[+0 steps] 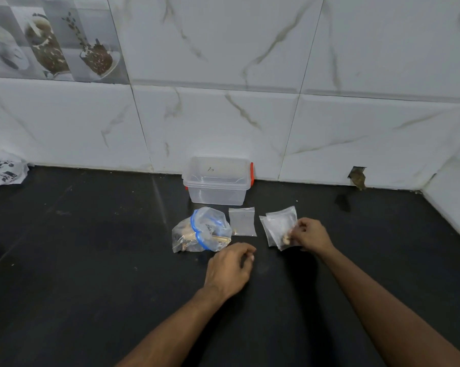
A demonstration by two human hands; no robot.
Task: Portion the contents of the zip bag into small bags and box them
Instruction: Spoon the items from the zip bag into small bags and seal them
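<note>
While both forearms reached in from the near edge over the dark countertop (91, 260), the left hand (230, 268) hovered nearest, fingers loosely curled w/ nothing visible in them, just in front of the zip bag (201, 230). The right hand (312, 234) sat a bit farther & to the right, fingertips pinching the near corner of a small bag (280, 225); a pale bit showed inside at the pinch, though what it was couldn't be told. That bag overlapped another small clear bag under it, approx. the same size. Left of those, apart from them, a single flat small bag (242, 221) lay on the counter, looking nearly empty. The zip bag, crumpled, blue zip strip across it, held tan pieces & lay just left of the flat bag. Behind these stood the clear plastic box (218, 193), lid off, red latches at its sides, close to the marble-look tile wall (250, 115). Far left, a printed white cloth (3, 168) lay at the wall's foot.
</note>
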